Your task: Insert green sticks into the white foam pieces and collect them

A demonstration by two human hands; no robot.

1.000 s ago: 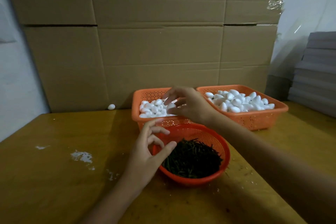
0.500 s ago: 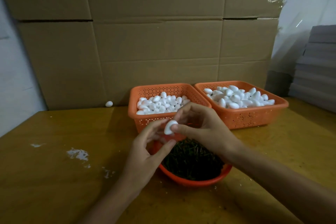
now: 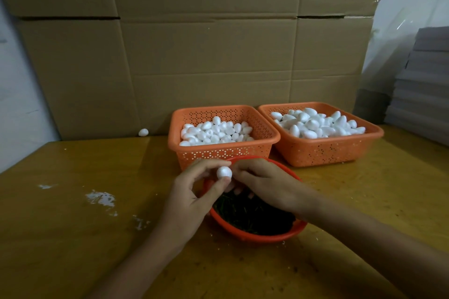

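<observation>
My left hand (image 3: 192, 199) pinches a small white foam piece (image 3: 224, 172) between thumb and forefinger, above the near rim of a round red bowl (image 3: 255, 236) full of dark green sticks (image 3: 255, 216). My right hand (image 3: 267, 184) sits right beside it. Its forefinger touches the foam and its other fingers curl down over the sticks; whether it holds a stick is hidden. Behind the bowl stand two orange baskets: the left basket (image 3: 218, 153) holds small foam pieces, the right basket (image 3: 323, 150) larger ones.
A cardboard wall (image 3: 206, 56) closes off the back of the wooden table (image 3: 73, 238). One stray foam piece (image 3: 143, 132) lies at its foot on the left. White crumbs (image 3: 100, 198) dot the table's left side. Stacked grey sheets (image 3: 425, 85) rise at the right.
My right hand drew back from the left basket with a foam piece and brought it to my left hand, which now pinches it. Both hands sank lower over the red bowl.
</observation>
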